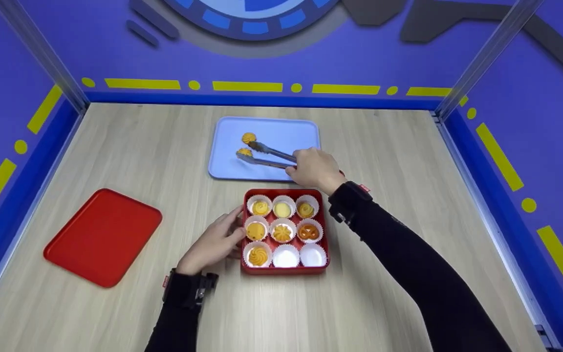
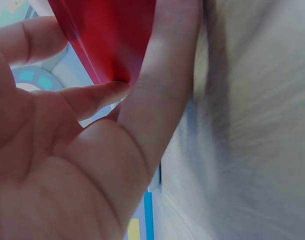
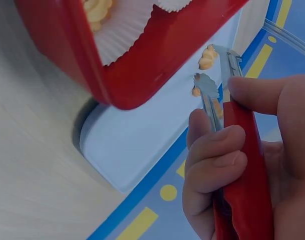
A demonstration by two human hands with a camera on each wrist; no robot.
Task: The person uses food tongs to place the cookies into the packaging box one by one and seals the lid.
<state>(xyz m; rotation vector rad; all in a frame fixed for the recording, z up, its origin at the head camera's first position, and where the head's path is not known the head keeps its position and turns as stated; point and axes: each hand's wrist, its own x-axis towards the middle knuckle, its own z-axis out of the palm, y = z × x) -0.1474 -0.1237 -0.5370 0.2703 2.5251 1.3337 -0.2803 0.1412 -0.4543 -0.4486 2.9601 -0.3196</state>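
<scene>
My right hand [image 1: 316, 168] grips red-handled metal tongs [image 3: 247, 170] over the light-blue tray [image 1: 289, 132]. The tongs' arms are spread, with one tip at the upper piped cookie [image 1: 249, 138] and the other overlapping the lower cookie [image 1: 245, 152]. In front of the tray stands a red box [image 1: 285, 270] of white paper cups in three rows. Several cups hold cookies, among them a pretzel [image 1: 309, 231] and a swirl cookie [image 1: 258, 255]; the front-row middle cup [image 1: 286, 256] and right cup [image 1: 313, 255] are empty. Extended fingers of my left hand [image 1: 214, 244] touch the box's left wall [image 2: 110, 35].
A red tray [image 1: 105, 234], or flat lid, lies at an angle on the wooden table [image 1: 379, 303] to the left. Blue panels [image 1: 262, 63] with yellow markings enclose the table at the back and both sides.
</scene>
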